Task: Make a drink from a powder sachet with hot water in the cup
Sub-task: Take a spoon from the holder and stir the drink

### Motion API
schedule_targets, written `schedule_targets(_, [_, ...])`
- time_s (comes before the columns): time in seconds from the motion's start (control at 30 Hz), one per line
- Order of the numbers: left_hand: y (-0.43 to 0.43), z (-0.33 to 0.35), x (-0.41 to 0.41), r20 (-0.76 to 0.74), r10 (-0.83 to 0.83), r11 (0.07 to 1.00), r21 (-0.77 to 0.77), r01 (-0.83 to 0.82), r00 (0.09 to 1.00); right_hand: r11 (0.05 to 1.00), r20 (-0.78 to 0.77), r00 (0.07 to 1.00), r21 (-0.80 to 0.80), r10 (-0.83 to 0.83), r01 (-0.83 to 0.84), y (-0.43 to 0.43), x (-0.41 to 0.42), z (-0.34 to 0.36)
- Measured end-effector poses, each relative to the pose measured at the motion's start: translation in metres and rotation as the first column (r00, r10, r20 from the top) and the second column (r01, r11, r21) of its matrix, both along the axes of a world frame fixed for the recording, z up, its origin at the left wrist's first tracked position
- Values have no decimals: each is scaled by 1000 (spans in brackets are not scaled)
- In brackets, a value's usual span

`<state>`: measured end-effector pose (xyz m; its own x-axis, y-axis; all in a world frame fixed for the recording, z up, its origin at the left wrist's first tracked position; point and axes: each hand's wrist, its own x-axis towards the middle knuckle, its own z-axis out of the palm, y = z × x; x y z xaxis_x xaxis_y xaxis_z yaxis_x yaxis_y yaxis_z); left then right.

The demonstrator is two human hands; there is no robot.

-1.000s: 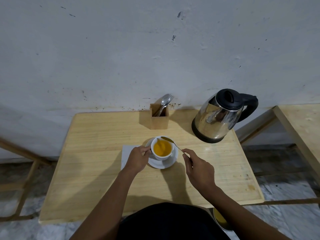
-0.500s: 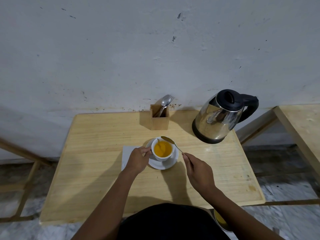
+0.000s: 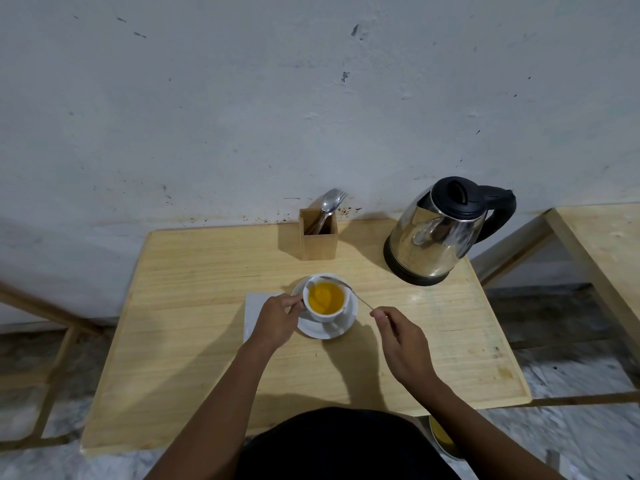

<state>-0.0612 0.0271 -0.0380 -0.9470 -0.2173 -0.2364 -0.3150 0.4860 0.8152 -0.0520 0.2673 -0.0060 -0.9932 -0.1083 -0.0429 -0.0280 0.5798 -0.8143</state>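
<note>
A white cup (image 3: 325, 316) full of orange drink stands on a white saucer (image 3: 348, 323) near the middle of the wooden table (image 3: 194, 341). My left hand (image 3: 277, 318) pinches the cup at its left side. My right hand (image 3: 401, 341) holds a thin metal spoon (image 3: 360, 298) by the end of its handle. The spoon's bowl rests on the cup's far rim, above the drink. No sachet is visible.
A steel electric kettle (image 3: 440, 237) with a black lid and handle stands at the back right. A wooden cutlery holder (image 3: 318, 240) with a spoon and fork is at the back centre. A white napkin (image 3: 254, 306) lies left of the saucer. Another table (image 3: 609, 244) is at the right.
The spoon's bowl has shifted from the cup's right rim across to its far rim. My right hand has moved slightly. The left hand has stayed on the cup.
</note>
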Motion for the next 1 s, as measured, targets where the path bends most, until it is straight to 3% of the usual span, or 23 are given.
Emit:
schedule_targets(0.13, [0, 1, 0, 6, -9, 1000, -3, 10, 1000, 989, 80, 993, -119, -81, 91, 5, 0, -7])
schedule_targets(0.23, [0, 1, 0, 7, -15, 1000, 3, 15, 1000, 977, 160, 974, -117, -159, 179, 9, -1, -23])
schedule_targets(0.67, [1, 7, 1, 31, -21, 1000, 3, 21, 999, 964, 325, 913, 172, -248, 201, 0, -24, -63])
schedule_targets(1.0, [4, 11, 1, 58, -4, 1000, 20, 3, 998, 919, 269, 941, 383, -207, 93, 2, -33, -62])
